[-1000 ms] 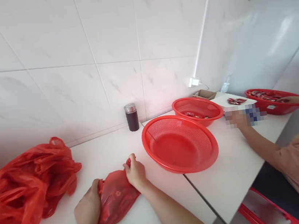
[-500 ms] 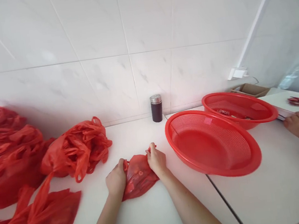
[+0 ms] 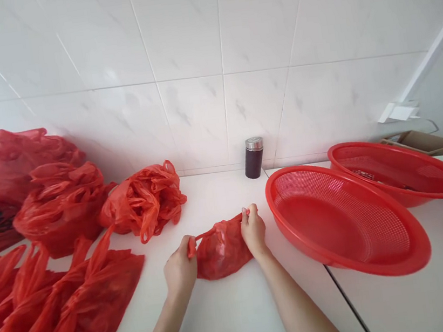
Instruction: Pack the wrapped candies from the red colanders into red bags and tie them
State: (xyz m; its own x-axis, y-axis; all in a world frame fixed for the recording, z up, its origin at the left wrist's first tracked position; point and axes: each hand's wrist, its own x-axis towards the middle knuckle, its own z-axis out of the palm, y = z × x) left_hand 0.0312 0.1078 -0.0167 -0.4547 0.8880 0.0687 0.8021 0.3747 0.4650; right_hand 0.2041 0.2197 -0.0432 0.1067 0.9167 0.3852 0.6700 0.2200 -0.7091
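A small red plastic bag rests on the white table in front of me, its contents too blurred by the film to name. My left hand is closed round the bag's left handle. On the other side, my right hand pinches the right handle, and the top edge is stretched between both hands. Just right of my right hand stands a red basket with a perforated wall; nothing shows inside it. Left of my left hand, several red plastic bags lie flat with their handles up.
Behind the first basket, a second red basket holds a few small items. A dark tumbler with a silver lid stands by the tiled wall. Crumpled red bags and fuller bags sit at left. A cardboard box is far right.
My view has turned left, showing more bags there. The bag's handles are drawn further apart, my hands still on them. Another person's hand at right has nearly left view.
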